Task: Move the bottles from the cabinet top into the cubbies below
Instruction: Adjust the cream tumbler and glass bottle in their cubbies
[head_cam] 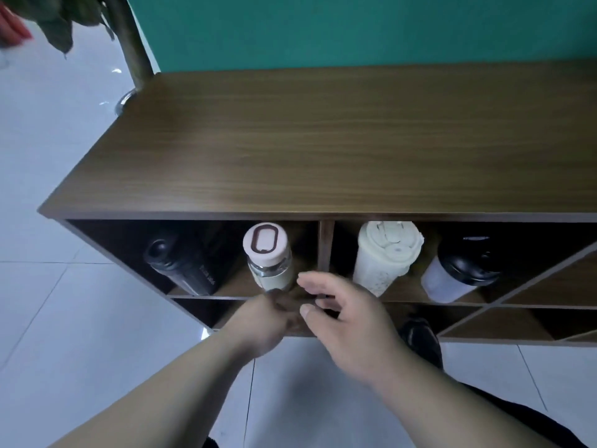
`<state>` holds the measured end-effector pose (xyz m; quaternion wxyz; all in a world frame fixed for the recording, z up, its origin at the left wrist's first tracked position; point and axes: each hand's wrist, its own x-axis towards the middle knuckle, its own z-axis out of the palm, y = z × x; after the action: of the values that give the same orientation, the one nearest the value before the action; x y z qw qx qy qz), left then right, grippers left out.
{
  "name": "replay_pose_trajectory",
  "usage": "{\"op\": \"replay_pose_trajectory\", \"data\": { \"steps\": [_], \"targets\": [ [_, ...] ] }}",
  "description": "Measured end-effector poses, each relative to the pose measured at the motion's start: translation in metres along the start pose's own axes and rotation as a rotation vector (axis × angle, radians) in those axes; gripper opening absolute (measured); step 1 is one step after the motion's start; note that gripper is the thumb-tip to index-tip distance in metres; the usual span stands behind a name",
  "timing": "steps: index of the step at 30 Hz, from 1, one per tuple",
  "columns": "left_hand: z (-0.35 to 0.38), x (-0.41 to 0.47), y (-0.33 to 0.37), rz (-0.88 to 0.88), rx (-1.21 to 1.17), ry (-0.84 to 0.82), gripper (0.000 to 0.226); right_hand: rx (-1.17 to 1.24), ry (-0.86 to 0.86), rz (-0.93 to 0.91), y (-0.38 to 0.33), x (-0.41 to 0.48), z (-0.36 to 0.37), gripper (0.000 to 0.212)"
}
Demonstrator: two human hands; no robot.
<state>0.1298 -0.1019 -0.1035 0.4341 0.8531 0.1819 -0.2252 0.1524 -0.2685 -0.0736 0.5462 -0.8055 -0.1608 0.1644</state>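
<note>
Head view showed the left hand (263, 321) at the glass bottle's (269, 257) base, seemingly settling it in the cubby (303, 234), fingers hidden, while the right hand (347, 318) hovered beside with fingers apart and empty.

You are looking at a green wall (355, 27) standing behind everything. A white tiled floor (48, 302) is shining below you. A plant with dark leaves (61, 24) is hanging at the top left, beside its stem (129, 43).

A flat teal-green painted wall (355, 27) runs behind the brown wood-grain cabinet (323, 140). Glossy white floor tiles (48, 286) catch pale glare at left, where a dark-leaved potted plant (64, 14) stands.
</note>
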Motion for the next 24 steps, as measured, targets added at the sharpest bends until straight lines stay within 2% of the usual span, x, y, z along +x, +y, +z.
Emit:
{"op": "replay_pose_trajectory", "data": {
  "steps": [2,3,5,7,8,11,15,16,19,24],
  "targets": [
    [-0.010,0.001,-0.020,-0.049,-0.083,0.110,0.035,0.012,-0.050,0.075,-0.002,0.011,0.017,0.043],
    [-0.015,0.002,-0.027,-0.056,-0.104,0.165,0.036,0.001,-0.066,0.091,-0.003,0.017,0.025,0.049],
    [-0.024,0.000,-0.035,-0.051,-0.129,0.233,0.026,-0.039,-0.058,0.106,-0.006,0.028,0.040,0.061],
    [-0.033,0.003,-0.037,-0.074,-0.260,0.296,0.020,-0.035,-0.012,0.092,-0.006,0.039,0.053,0.066],
    [-0.036,0.003,-0.035,-0.108,-0.346,0.321,0.022,-0.027,0.015,0.090,-0.006,0.044,0.058,0.066],
    [-0.041,0.011,-0.033,-0.106,-0.503,0.379,0.050,-0.002,0.101,0.130,-0.002,0.062,0.071,0.062],
    [-0.043,0.020,-0.027,-0.044,-0.598,0.420,0.059,0.106,0.191,0.161,0.005,0.079,0.078,0.051],
    [-0.042,0.024,-0.027,-0.042,-0.631,0.425,0.058,0.139,0.215,0.165,0.007,0.083,0.079,0.049],
    [-0.042,0.031,-0.027,-0.005,-0.676,0.431,0.034,0.190,0.257,0.169,0.010,0.090,0.083,0.047],
    [-0.042,0.035,-0.027,0.010,-0.696,0.441,0.031,0.285,0.257,0.143,0.011,0.097,0.084,0.037]
  ]
}}
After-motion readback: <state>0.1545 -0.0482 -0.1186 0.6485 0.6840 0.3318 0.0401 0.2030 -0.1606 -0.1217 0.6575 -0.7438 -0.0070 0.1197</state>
